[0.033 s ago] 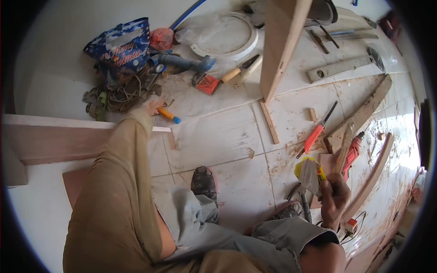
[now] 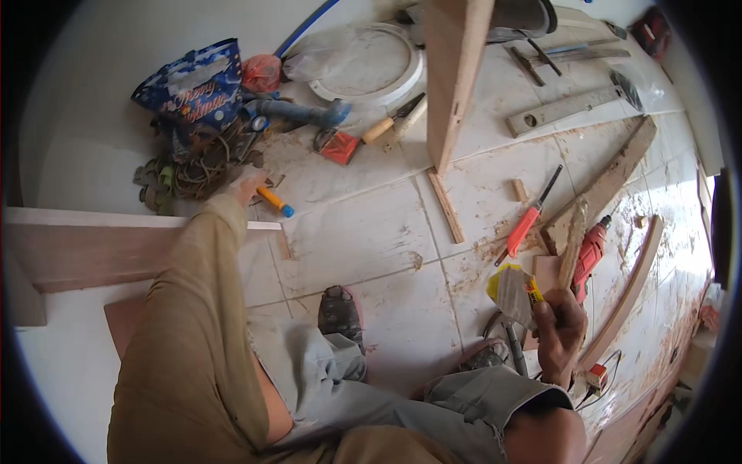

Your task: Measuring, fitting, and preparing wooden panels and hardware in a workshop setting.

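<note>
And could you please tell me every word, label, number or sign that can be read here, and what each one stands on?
Blue bag: large reddish lettering on its front, partly legible, but I won't copy the words out.
Small yellow item in the right hand: dark print, too small and blurred to read.
Red power tool: no lettering that I can make out.

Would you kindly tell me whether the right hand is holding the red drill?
No, the red drill lies on the tiled floor beyond the right hand.
</note>
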`<control>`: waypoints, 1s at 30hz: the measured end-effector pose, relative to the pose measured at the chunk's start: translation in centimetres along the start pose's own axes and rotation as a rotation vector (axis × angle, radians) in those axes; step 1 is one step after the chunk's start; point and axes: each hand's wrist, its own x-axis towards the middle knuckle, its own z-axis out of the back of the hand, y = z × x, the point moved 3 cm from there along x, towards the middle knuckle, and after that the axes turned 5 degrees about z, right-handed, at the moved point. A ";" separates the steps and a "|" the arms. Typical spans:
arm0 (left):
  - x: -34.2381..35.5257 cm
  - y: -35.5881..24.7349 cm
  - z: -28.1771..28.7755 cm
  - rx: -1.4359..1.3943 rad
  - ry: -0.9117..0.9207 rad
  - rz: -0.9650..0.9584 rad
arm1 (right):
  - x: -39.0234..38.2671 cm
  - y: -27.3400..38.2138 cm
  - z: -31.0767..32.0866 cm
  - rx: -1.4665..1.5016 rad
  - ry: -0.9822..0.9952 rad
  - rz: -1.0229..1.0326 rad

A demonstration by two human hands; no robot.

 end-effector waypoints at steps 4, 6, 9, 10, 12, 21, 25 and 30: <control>-6.2 -15.3 -5.1 -0.357 -0.184 0.429 | -1.2 -1.8 1.3 -0.100 0.016 -0.035; -12.0 -19.0 -2.9 -0.462 -0.119 0.178 | -1.3 -1.6 0.9 -0.080 0.052 -0.031; -19.2 -25.9 -3.0 -0.246 0.137 -0.137 | -1.9 -1.9 -0.1 0.016 0.062 -0.167; -21.0 -28.0 -2.6 -0.068 0.150 -0.246 | -2.0 -2.5 -0.5 0.017 0.084 -0.161; -24.4 -31.7 -0.9 0.072 0.356 -0.527 | -1.7 -3.7 -1.0 -0.049 0.099 -0.072; -26.2 -27.3 -10.6 0.645 0.219 -1.426 | -1.1 -5.8 -4.0 0.019 0.193 -0.119; -24.4 -28.9 -19.2 0.444 0.421 -0.971 | -1.8 -7.2 -4.5 -0.099 0.193 -0.131; -16.2 -30.2 -13.8 -0.192 0.071 -0.643 | -2.8 -8.1 -4.2 -0.087 0.154 -0.142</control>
